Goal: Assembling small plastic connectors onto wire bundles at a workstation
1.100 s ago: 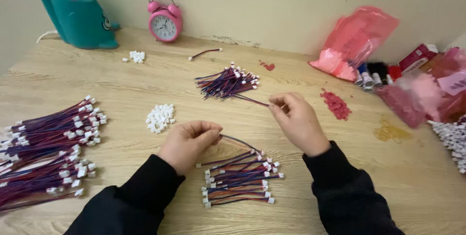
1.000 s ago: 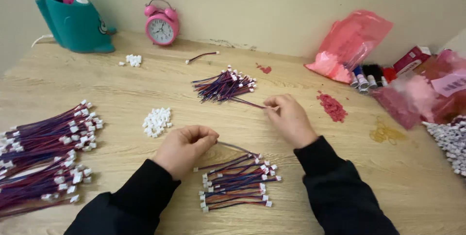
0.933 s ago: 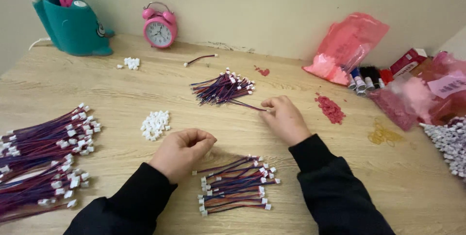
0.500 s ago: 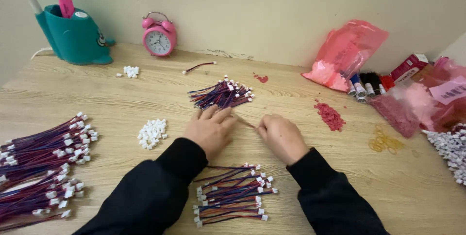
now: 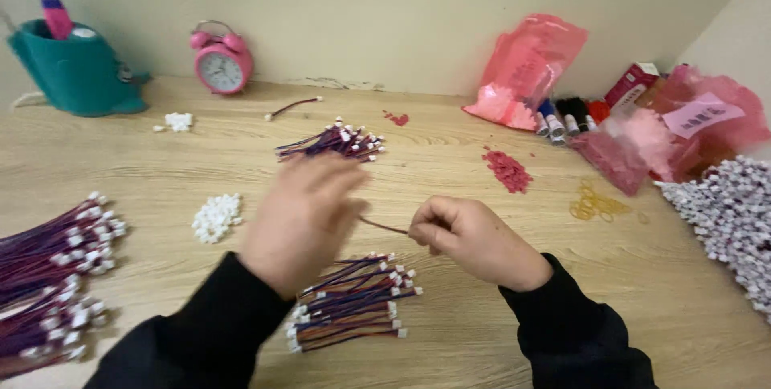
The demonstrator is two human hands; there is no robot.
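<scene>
- Right hand (image 5: 474, 238) pinches a thin wire lead (image 5: 384, 226), which runs toward the left hand (image 5: 301, 216).
- Left hand is blurred, fingers loosely spread; grip unclear.
- Both hover just above the finished wire bundle (image 5: 353, 301) on the tabletop (image 5: 482, 333).

At the back right we see a pink plastic bag (image 5: 526, 68) leaning on the wall, a small red box (image 5: 632, 84) beside it, and a crumpled pink bag (image 5: 707, 128) bearing a pale pink label (image 5: 697, 114).
</scene>
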